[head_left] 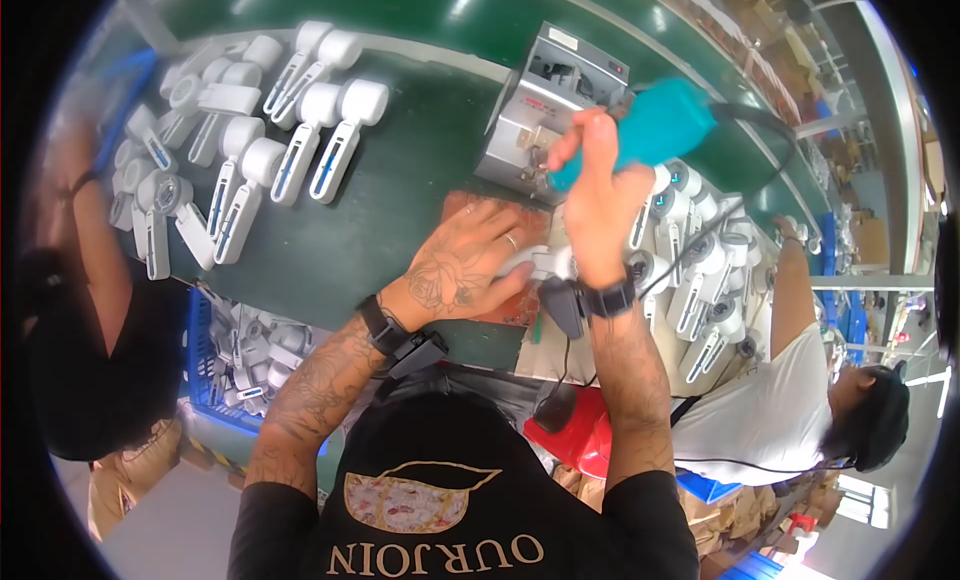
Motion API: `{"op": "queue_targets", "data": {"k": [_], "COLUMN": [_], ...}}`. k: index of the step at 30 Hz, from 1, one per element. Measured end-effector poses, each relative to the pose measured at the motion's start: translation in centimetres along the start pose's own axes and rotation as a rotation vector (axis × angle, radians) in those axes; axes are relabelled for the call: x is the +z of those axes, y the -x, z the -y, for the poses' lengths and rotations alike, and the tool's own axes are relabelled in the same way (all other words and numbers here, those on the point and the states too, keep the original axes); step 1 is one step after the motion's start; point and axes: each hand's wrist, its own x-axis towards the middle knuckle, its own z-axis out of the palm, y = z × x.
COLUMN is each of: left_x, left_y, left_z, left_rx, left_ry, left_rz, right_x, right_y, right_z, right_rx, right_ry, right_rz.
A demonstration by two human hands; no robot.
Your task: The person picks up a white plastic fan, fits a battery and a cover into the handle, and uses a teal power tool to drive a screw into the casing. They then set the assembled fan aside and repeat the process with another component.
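Observation:
My right hand (602,195) is wrapped round a teal corded electric screwdriver (668,125), blurred by motion, in front of a grey metal screw feeder box (540,105). The tool's tip is hidden by my fingers. Over a reddish-brown board (505,308), my left hand (465,260) lies palm down, its thumb and fingers gripping a white handheld device (546,264) with a round head. Part of that device is hidden by the hand and by my right wrist.
Several finished-looking white devices (345,140) lie at the left of the green bench (400,130). More white devices (705,265) crowd the right side. A blue basket (205,350) of white parts stands below left. Co-workers' arms (100,235) reach in from both sides; the screwdriver's cord (690,245) hangs nearby.

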Motion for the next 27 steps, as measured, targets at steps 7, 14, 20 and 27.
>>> {"op": "queue_targets", "data": {"k": [7, 14, 20, 27], "left_x": [0.1, 0.1, 0.5, -0.1], "left_y": [-0.3, -0.2, -0.2, -0.8], "left_z": [-0.1, -0.5, -0.6, -0.2], "left_rx": [0.026, 0.001, 0.012, 0.040], "left_ry": [0.004, 0.024, -0.008, -0.048], "left_rz": [-0.016, 0.020, 0.011, 0.074], "right_x": [-4.4, -4.6, -4.6, -4.4], "right_y": [6.2, 7.6, 7.8, 7.6], "right_z": [2.3, 2.1, 1.2, 0.5], "right_rx": [0.094, 0.093, 0.079, 0.102], "right_ry": [-0.180, -0.128, -0.194, -0.189], "right_rz": [0.008, 0.030, 0.046, 0.079]}}
